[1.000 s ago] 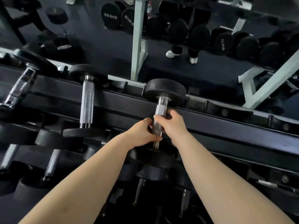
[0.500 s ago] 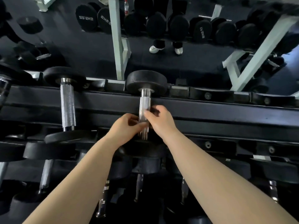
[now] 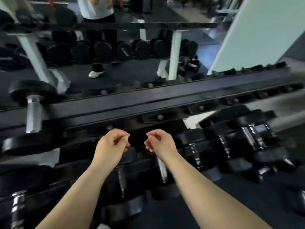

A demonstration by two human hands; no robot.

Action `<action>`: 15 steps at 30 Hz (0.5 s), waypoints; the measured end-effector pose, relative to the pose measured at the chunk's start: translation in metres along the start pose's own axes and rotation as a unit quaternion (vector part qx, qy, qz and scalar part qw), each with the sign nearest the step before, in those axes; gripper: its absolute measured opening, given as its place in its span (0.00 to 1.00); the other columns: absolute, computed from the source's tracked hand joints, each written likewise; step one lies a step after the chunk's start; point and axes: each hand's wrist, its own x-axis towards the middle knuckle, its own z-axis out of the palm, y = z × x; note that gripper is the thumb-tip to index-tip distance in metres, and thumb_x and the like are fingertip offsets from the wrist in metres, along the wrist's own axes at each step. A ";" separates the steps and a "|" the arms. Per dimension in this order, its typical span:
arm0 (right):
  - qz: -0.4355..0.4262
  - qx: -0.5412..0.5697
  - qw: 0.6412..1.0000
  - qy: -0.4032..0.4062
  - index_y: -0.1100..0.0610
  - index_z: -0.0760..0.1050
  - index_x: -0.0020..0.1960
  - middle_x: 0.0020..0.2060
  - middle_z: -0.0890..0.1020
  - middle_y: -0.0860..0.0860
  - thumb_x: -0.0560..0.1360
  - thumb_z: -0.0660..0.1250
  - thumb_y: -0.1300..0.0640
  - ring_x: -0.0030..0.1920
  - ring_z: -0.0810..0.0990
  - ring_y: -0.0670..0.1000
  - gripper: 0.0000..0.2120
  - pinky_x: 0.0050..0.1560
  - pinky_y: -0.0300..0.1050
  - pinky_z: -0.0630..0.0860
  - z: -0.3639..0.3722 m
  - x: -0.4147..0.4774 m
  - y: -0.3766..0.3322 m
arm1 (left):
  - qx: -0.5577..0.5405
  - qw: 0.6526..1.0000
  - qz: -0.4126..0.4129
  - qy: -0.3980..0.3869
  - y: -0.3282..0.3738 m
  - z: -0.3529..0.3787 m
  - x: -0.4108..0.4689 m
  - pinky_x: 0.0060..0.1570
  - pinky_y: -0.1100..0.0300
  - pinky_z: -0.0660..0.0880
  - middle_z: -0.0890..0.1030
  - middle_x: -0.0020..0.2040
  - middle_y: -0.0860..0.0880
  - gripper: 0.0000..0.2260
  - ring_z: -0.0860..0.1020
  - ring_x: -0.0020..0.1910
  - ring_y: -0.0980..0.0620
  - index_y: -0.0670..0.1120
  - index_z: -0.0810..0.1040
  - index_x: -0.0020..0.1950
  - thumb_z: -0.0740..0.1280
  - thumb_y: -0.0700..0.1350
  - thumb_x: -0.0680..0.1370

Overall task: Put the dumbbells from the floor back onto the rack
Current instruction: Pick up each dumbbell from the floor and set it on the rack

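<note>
A black dumbbell with a chrome handle lies across the top tier of the black rack at the far left. My left hand and my right hand hover side by side in front of the rack's middle. Their fingers are loosely curled and hold nothing, and both are well to the right of that dumbbell. Several smaller dumbbells sit on the lower tier to the right of my hands. The frame is motion-blurred.
A mirror behind the rack reflects a second rack of black dumbbells, white uprights and a person's white shoe. A pale green pillar rises at the upper right. Dark floor shows at the lower right.
Both hands let go of the dumbbell handle and drew back, now apart with nothing in them. The view swung right, so the top-tier dumbbell sits far left.
</note>
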 end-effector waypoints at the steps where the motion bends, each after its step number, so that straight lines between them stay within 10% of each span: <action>1: 0.003 0.009 1.000 0.023 0.51 0.70 0.35 0.27 0.76 0.48 0.75 0.57 0.64 0.19 0.72 0.38 0.14 0.30 0.35 0.70 -0.036 -0.015 0.019 | 0.006 1.000 0.006 -0.030 0.010 0.037 -0.014 0.28 0.79 0.68 0.77 0.30 0.53 0.14 0.74 0.23 0.68 0.53 0.72 0.35 0.60 0.37 0.76; 8: 0.138 0.132 0.959 0.212 0.56 0.72 0.39 0.28 0.76 0.50 0.76 0.56 0.66 0.27 0.73 0.47 0.11 0.28 0.34 0.71 -0.267 -0.141 0.155 | 0.047 0.942 0.020 -0.331 0.072 0.286 -0.120 0.27 0.77 0.68 0.75 0.29 0.52 0.14 0.74 0.24 0.60 0.52 0.72 0.34 0.61 0.37 0.76; 15: 0.217 0.223 0.883 0.350 0.58 0.73 0.41 0.30 0.76 0.51 0.76 0.57 0.66 0.29 0.73 0.48 0.09 0.26 0.31 0.72 -0.417 -0.217 0.263 | 0.108 0.878 0.004 -0.467 0.112 0.460 -0.171 0.29 0.74 0.69 0.75 0.29 0.51 0.12 0.73 0.21 0.62 0.48 0.73 0.34 0.59 0.43 0.78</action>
